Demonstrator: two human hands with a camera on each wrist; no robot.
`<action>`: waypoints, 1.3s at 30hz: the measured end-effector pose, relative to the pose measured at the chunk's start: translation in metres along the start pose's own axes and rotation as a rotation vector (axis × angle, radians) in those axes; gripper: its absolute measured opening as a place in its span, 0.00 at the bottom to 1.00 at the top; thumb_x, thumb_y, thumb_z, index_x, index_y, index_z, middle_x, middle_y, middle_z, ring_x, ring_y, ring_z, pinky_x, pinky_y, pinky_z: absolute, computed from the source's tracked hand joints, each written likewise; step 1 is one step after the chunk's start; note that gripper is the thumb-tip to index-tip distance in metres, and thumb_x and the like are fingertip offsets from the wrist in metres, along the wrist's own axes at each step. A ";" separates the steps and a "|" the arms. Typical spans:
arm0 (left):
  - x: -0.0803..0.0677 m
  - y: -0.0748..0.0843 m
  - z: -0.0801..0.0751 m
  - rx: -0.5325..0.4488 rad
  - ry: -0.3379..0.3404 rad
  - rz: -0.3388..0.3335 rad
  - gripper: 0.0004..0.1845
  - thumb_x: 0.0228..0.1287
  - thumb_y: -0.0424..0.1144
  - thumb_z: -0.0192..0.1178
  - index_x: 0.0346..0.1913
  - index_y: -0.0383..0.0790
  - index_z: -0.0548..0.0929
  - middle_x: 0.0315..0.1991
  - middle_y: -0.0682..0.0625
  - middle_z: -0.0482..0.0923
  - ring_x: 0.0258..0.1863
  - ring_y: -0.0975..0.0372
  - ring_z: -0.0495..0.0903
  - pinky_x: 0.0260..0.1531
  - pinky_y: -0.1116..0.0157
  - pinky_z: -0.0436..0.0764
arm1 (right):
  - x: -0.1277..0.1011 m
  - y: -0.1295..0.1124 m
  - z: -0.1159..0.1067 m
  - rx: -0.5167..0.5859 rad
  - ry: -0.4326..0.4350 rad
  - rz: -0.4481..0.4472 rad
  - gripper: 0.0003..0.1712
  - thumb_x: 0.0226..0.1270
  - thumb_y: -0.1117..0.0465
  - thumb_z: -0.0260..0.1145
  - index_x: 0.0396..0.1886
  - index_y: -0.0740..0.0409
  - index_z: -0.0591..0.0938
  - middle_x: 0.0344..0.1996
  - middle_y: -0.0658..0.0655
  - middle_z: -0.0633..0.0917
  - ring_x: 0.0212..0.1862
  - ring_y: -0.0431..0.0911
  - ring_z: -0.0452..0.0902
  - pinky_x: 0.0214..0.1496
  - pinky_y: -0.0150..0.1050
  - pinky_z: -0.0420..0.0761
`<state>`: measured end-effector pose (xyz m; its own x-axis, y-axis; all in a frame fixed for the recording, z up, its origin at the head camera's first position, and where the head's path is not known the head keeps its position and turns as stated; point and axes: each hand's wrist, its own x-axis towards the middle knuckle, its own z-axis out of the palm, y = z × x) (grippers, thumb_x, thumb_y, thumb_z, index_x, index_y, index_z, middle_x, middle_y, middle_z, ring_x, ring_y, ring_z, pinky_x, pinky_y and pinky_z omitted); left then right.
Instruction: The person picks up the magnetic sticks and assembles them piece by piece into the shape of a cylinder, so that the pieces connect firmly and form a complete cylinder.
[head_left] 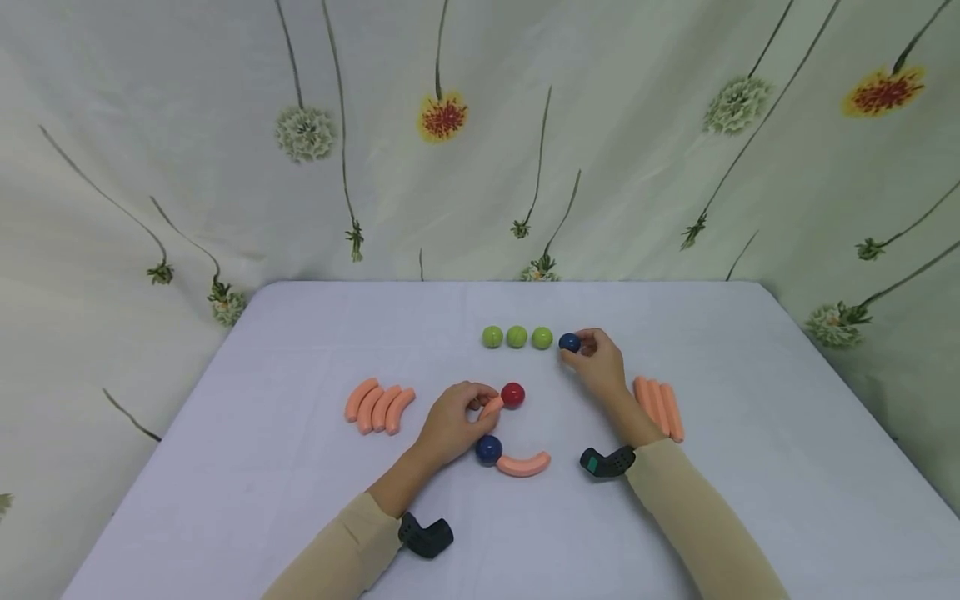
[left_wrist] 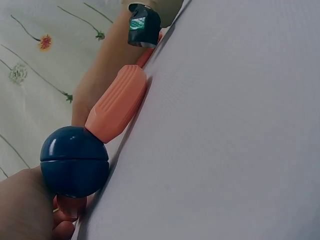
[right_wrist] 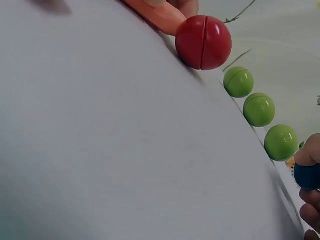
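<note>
My left hand (head_left: 453, 423) pinches a curved orange rod (head_left: 491, 407) between thumb and fingers. The rod's far end meets a glossy red ball (head_left: 513, 395), which the right wrist view also shows. Just below that hand is a dark blue ball (head_left: 489, 450) with another curved orange rod (head_left: 524, 465) joined end-on to its right side. In the left wrist view this blue ball (left_wrist: 74, 161) has a seam round its middle. Farther back, my right hand (head_left: 602, 367) holds a second dark blue ball (head_left: 568, 342) by thumb and fingers, at the right end of a row of green balls (head_left: 517, 336).
Several curved orange rods (head_left: 378, 407) lie side by side left of my left hand. Straight orange rods (head_left: 660, 408) lie beside my right forearm. A pale cloth covers the table (head_left: 300, 500); a flower-printed curtain (head_left: 615, 125) hangs behind. Each wrist wears a black device (head_left: 426, 536).
</note>
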<state>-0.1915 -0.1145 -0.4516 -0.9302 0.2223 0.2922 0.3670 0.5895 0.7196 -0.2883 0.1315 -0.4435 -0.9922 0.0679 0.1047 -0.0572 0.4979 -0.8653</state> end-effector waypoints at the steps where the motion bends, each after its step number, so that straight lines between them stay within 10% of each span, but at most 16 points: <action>1: 0.000 0.000 0.000 0.000 0.000 -0.001 0.13 0.60 0.40 0.67 0.47 0.44 0.84 0.35 0.57 0.77 0.38 0.63 0.74 0.41 0.62 0.75 | -0.003 -0.001 -0.001 0.012 -0.010 0.005 0.24 0.59 0.59 0.71 0.53 0.64 0.76 0.45 0.63 0.79 0.49 0.54 0.73 0.51 0.46 0.72; 21: -0.001 0.000 0.001 0.024 0.008 -0.003 0.12 0.61 0.41 0.66 0.47 0.43 0.84 0.35 0.57 0.76 0.37 0.63 0.74 0.40 0.64 0.76 | -0.053 -0.007 -0.019 0.214 -0.318 -0.034 0.21 0.58 0.67 0.70 0.49 0.68 0.74 0.39 0.59 0.83 0.42 0.47 0.76 0.44 0.34 0.75; 39: 0.002 0.000 -0.003 0.105 0.177 -0.105 0.13 0.59 0.39 0.65 0.46 0.40 0.84 0.35 0.53 0.79 0.37 0.60 0.74 0.40 0.61 0.73 | -0.059 0.011 -0.016 0.147 -0.499 -0.348 0.19 0.55 0.67 0.74 0.48 0.62 0.83 0.39 0.53 0.83 0.43 0.44 0.77 0.48 0.35 0.75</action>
<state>-0.1932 -0.1158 -0.4492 -0.9432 0.0217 0.3316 0.2565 0.6818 0.6851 -0.2286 0.1464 -0.4514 -0.8428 -0.5068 0.1815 -0.3656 0.2914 -0.8840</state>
